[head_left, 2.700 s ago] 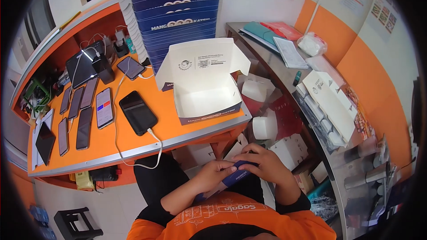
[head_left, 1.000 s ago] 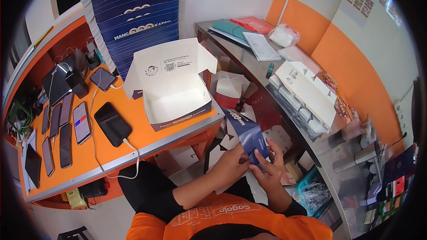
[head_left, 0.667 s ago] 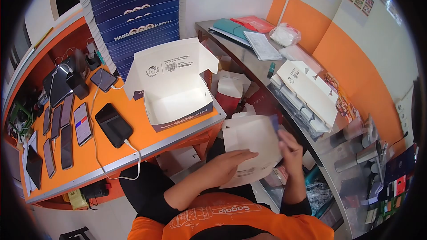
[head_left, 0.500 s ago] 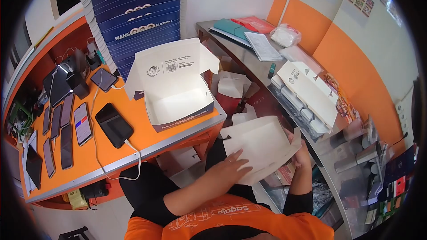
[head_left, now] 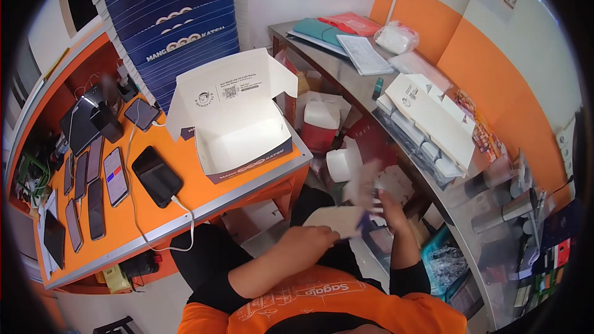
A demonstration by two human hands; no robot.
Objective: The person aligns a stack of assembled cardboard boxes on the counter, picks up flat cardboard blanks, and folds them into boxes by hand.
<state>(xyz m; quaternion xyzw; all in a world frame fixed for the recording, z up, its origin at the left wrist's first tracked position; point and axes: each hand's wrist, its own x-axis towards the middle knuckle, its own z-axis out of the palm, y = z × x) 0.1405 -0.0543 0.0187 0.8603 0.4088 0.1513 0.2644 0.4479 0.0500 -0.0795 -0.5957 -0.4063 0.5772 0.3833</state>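
Observation:
Low over my lap, my left hand [head_left: 317, 240] is closed on the near edge of a partly folded cardboard food box [head_left: 334, 219], cream inside with a dark purple outer side. My right hand [head_left: 391, 211] is at the right side of this box; its fingers and the flap beside them are smeared by motion, so its grip is unclear. An opened cardboard box [head_left: 244, 142] stands on the orange table to the left, its printed lid raised and its inside bare.
Several phones, one a black phone [head_left: 157, 176] on a white cable, lie on the orange table [head_left: 216, 201]. A tall stack of dark blue flat boxes [head_left: 176, 25] rises behind. To the right, a metal counter [head_left: 365, 89] bears a folded white carton [head_left: 427, 120], papers and folders.
The cardboard between my hands has gone from a broad sheet to a narrower, tilted shape. My right hand has moved slightly left. The whole view has shifted a little.

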